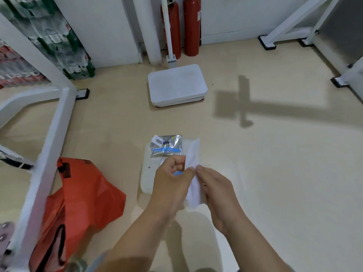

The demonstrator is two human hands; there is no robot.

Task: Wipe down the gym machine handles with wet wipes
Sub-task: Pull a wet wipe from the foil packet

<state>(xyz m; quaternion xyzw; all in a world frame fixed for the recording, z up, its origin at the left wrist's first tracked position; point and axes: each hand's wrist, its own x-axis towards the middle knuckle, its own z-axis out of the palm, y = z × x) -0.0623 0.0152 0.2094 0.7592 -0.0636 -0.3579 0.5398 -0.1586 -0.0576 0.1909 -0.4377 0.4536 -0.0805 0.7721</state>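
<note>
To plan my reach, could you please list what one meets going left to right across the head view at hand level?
White frame post → orange bag → left hand → wet wipe → right hand.

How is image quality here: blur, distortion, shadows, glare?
Head view: left hand, right hand and wipe smear with motion blur; wide-angle lens tilts and bows the frame at left; a hard-edged shadow falls on the floor at right; foil packet glints slightly.
</note>
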